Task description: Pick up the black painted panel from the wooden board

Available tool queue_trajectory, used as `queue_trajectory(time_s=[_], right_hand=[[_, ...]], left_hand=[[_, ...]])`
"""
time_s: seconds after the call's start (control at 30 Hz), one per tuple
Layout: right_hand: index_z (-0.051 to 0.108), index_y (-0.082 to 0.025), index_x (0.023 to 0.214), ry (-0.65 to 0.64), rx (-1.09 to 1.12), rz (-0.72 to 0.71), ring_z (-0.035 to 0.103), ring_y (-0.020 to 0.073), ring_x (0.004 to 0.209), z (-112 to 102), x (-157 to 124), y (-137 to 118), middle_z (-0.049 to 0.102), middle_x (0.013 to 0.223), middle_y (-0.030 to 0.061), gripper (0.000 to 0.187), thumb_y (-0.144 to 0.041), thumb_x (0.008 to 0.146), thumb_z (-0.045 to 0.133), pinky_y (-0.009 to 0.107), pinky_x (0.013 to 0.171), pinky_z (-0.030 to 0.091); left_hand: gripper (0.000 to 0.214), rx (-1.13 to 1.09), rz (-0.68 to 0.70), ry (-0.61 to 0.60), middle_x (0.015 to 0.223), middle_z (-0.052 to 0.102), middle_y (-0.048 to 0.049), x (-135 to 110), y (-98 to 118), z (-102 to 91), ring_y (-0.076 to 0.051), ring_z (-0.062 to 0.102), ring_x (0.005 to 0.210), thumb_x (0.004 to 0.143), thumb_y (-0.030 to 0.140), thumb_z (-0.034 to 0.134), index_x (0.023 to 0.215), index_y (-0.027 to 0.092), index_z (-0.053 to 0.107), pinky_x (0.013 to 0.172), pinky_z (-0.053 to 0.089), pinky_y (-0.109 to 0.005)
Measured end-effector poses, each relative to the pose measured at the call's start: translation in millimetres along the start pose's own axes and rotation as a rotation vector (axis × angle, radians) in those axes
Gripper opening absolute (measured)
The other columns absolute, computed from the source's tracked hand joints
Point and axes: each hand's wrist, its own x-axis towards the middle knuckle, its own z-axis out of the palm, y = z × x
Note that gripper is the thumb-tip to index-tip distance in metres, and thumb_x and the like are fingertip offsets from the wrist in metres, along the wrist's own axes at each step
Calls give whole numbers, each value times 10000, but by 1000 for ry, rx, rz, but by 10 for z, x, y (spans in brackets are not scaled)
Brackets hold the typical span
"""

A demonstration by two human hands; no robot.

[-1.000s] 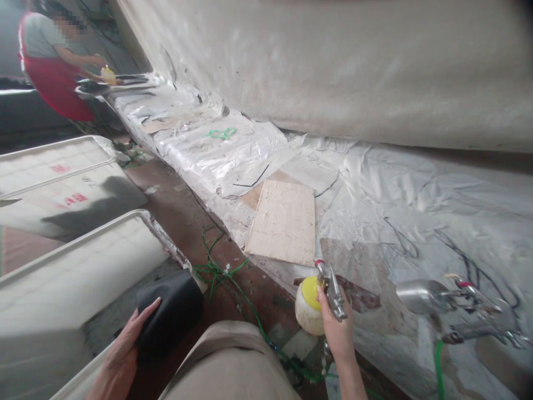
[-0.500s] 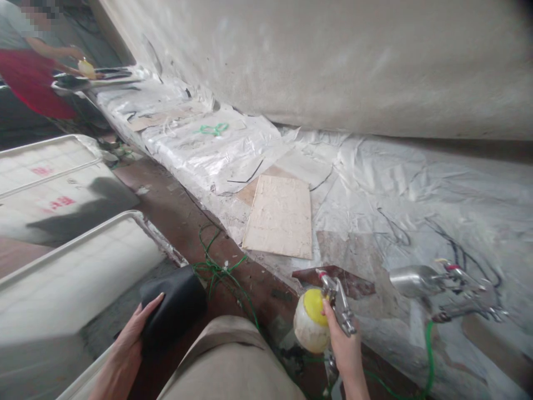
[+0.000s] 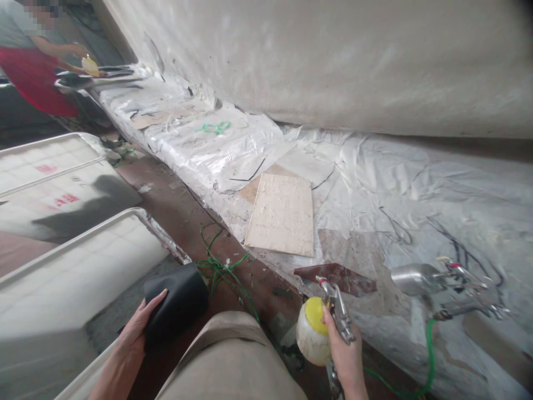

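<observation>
Crumpled silver plastic sheeting [image 3: 416,183] covers the long low bench along the wall, and most of what shows lies on it. A pale, mottled rectangular board [image 3: 281,214] lies flat near the front edge, with a dark reddish-brown shard of tile [image 3: 337,278] just beside its lower right corner. No mist leaves any nozzle, and whether the board's face is wet or dry cannot be told.

The right hand [image 3: 345,355] is closed around the grip of a small metal spray gun with a white cup and yellow lid [image 3: 320,328]. It holds the spray gun upright, below the bench edge and near the tile shard, nozzle tilted up and away from the body, forearm rising from the bottom of the view.

The left hand [image 3: 137,333] lies flat, fingers stretched out together, on a black folded pad [image 3: 177,300] beside the bent knee in beige trousers [image 3: 233,361]; it grips nothing.

A bare-metal gun with a steel cup [image 3: 441,283] rests on the sheeting to the right, well apart from the hand. A thin green hose [image 3: 220,272] lies tangled on the brown floor. White framed panels [image 3: 75,261] stand at the left. Far off, a co-worker in a red apron [image 3: 29,78] works at the bench's other end.
</observation>
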Motion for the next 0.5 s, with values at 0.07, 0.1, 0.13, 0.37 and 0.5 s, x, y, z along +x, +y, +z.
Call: queue_trajectory(time_s=[0.07,0.1,0.13,0.37,0.5], right_hand=[[657,-155,800,28,12,11,637,240,719,7,-24,13,686,774,100,461,-611,735,642,333,694,519],[657,-154,802,52,20,17,641,244,721,13,-29,13,686,773,101,465,-613,729,646,334,688,522],[657,-154,808,69,26,22,644,247,723,20,-31,9,688,773,101,466,-613,726,650,336,681,524],[640,-174,941,-64,15,-97,647,246,820,182,-37,-46,696,895,96,360,-511,817,610,351,762,521],[636,-196,973,-151,51,-134,646,231,864,337,-57,-108,693,934,73,295,-455,833,612,329,789,519]], left_hand=[[679,17,3,-20,823,722,-30,25,-19,-46,-161,687,592,750,212,740,1365,248,456,548,571,-225],[699,23,3,-25,814,721,-25,31,-24,-61,-161,687,593,750,219,742,1379,257,438,543,569,-223],[710,26,5,-28,808,719,-23,31,-25,-68,-162,687,591,755,224,739,1390,263,423,539,568,-227],[767,12,-24,22,822,718,-43,-106,59,30,-163,671,555,752,210,740,1424,234,373,503,544,-229],[824,-6,-27,74,802,716,-33,-207,114,62,-138,648,521,743,173,744,1451,225,327,478,517,-198]])
